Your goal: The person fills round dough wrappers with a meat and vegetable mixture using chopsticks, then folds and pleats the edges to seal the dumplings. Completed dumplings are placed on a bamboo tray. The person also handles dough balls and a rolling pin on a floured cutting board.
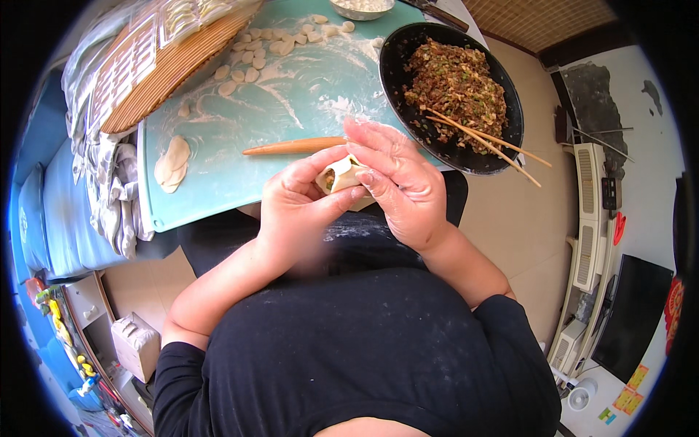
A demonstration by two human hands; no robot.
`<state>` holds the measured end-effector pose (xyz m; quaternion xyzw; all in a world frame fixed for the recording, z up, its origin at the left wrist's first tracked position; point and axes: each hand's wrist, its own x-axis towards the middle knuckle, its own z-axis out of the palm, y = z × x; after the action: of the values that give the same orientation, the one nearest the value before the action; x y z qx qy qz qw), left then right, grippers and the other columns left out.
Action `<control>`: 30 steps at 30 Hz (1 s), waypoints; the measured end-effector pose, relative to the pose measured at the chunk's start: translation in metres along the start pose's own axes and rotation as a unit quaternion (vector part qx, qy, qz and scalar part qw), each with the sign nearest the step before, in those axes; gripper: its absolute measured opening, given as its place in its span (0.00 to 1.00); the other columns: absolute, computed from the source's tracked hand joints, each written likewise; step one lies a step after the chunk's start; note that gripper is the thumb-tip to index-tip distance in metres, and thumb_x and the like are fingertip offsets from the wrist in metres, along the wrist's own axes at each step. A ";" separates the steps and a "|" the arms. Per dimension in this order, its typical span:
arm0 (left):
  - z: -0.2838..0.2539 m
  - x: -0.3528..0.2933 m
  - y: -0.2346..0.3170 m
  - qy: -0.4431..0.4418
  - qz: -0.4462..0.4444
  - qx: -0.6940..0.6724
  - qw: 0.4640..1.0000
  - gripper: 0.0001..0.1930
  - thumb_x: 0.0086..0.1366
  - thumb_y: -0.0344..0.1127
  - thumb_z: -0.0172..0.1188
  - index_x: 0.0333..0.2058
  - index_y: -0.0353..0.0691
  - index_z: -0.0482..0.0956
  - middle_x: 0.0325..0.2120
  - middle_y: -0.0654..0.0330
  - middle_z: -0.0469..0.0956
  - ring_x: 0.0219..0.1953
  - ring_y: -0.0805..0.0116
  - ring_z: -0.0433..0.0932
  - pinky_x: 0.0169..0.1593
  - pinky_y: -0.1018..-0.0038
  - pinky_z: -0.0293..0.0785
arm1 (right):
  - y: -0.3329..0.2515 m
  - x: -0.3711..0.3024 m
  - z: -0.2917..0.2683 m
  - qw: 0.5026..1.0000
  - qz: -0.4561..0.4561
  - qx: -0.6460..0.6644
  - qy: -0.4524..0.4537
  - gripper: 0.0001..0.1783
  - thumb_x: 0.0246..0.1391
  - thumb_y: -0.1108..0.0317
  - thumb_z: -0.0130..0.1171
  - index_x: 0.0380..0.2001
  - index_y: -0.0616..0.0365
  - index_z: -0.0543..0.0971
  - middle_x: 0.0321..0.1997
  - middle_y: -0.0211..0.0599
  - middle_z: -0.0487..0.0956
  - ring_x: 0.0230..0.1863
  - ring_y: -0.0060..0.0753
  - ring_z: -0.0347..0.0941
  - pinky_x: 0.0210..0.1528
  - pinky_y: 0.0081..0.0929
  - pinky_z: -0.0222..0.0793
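Between both hands, just off the near edge of the board, is a dumpling (341, 175) folded over, its filling showing at a gap on the left side. My left hand (297, 200) grips its left side with thumb and fingers. Pressed against its right edge are the thumb and fingers of my right hand (408, 182), dusted with flour. A wooden rolling pin (291, 147) lies behind the hands on the floured green board (218, 171). To the right, a black pan (389, 69) holds minced filling (459, 87), with a pair of chopsticks (488, 137) resting across it.
Several small dough pieces (251, 75) lie at the back of the board. A stack of rolled wrappers (172, 164) sits at its left. Beyond them are a slatted mat (138, 109) with a plastic tray (127, 65) and a bowl of flour (362, 7). A blue sofa (80, 211) stands left.
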<state>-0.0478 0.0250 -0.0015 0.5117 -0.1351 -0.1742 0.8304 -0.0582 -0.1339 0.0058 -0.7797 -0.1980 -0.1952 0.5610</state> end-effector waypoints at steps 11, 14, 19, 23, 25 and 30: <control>0.002 0.000 0.006 -0.003 -0.038 0.030 0.999 0.21 0.54 0.20 0.59 0.49 0.31 0.70 0.38 0.60 0.76 0.40 0.78 0.74 0.44 0.80 0.72 | 0.001 0.002 -0.001 0.977 -0.091 -0.192 0.023 0.12 0.48 0.70 0.57 0.38 0.57 0.78 0.46 0.36 0.77 0.49 0.44 0.71 0.50 0.35 0.61; 0.002 0.001 0.008 -0.010 -0.039 0.045 0.998 0.21 0.54 0.20 0.59 0.49 0.32 0.70 0.37 0.61 0.76 0.39 0.79 0.74 0.43 0.81 0.72 | -0.002 0.005 0.000 0.993 -0.051 -0.103 0.012 0.13 0.47 0.70 0.57 0.38 0.58 0.78 0.46 0.37 0.77 0.49 0.45 0.71 0.50 0.36 0.62; -0.002 0.000 0.003 -0.015 -0.048 0.082 0.995 0.20 0.54 0.21 0.60 0.48 0.31 0.71 0.34 0.64 0.77 0.36 0.80 0.74 0.40 0.82 0.72 | 0.000 0.009 -0.008 0.985 -0.094 -0.139 -0.048 0.11 0.44 0.72 0.58 0.35 0.59 0.79 0.43 0.36 0.78 0.47 0.43 0.72 0.49 0.36 0.62; -0.006 0.001 0.005 -0.034 -0.078 0.146 0.986 0.20 0.54 0.21 0.60 0.47 0.31 0.71 0.32 0.64 0.77 0.34 0.81 0.74 0.39 0.82 0.72 | -0.004 0.006 -0.010 0.966 -0.137 -0.219 -0.030 0.08 0.42 0.73 0.59 0.30 0.58 0.79 0.38 0.33 0.79 0.43 0.41 0.73 0.49 0.35 0.62; -0.005 0.001 0.004 -0.042 -0.081 0.129 0.988 0.19 0.54 0.21 0.60 0.46 0.31 0.71 0.33 0.64 0.77 0.34 0.81 0.74 0.39 0.82 0.73 | -0.007 0.004 -0.009 0.969 -0.125 -0.213 -0.017 0.07 0.42 0.72 0.59 0.30 0.58 0.79 0.37 0.33 0.79 0.42 0.42 0.73 0.48 0.36 0.63; -0.005 0.005 0.005 -0.016 -0.074 -0.052 0.996 0.19 0.53 0.20 0.60 0.45 0.31 0.68 0.37 0.60 0.75 0.39 0.74 0.75 0.44 0.78 0.73 | 0.003 -0.002 -0.004 0.999 -0.014 -0.044 0.022 0.10 0.46 0.72 0.59 0.35 0.60 0.78 0.42 0.39 0.76 0.45 0.38 0.72 0.49 0.32 0.66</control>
<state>-0.0402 0.0293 0.0013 0.4740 -0.1009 -0.2499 0.8383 -0.0590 -0.1387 0.0036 -0.7960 -0.1880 -0.2288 0.5279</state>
